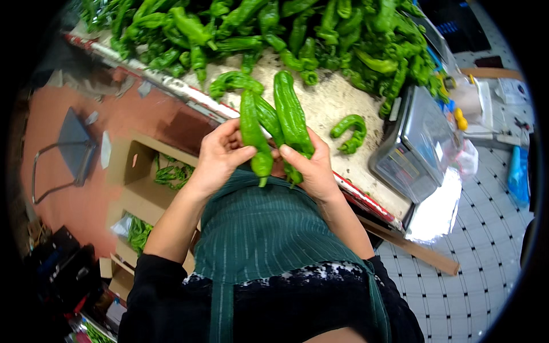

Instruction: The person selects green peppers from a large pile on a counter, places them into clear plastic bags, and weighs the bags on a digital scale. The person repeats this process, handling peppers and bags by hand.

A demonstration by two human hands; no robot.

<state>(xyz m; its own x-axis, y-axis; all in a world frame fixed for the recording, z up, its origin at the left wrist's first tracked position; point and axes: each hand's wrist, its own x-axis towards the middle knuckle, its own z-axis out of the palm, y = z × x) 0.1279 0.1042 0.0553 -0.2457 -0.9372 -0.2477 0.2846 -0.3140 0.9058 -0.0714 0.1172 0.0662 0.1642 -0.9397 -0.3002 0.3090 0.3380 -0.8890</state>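
Observation:
Between thumb and fingers my left hand (pixel 223 152) holds a long green pepper (pixel 254 137), its stem end pointing down towards my apron. My right hand (pixel 309 165) grips other green peppers (pixel 292 111) upright, close beside it; one lies partly behind the left hand's pepper. Just beyond my hands a curved green pepper (pixel 236 81) rests near the table's edge. Another curled pepper (pixel 351 133) lies to the right on the pale, dirt-specked tabletop (pixel 324 100). A large heap of green peppers (pixel 300 25) covers the far part of the table.
A clear plastic bin (pixel 396 160) stands at the table's right end. At lower left are a cardboard box (pixel 150 184) with small peppers inside and a bag of green peppers (pixel 139 233). A metal-framed chair (pixel 75 148) is on the reddish floor. A wooden plank (pixel 422 253) juts out below the table's right corner.

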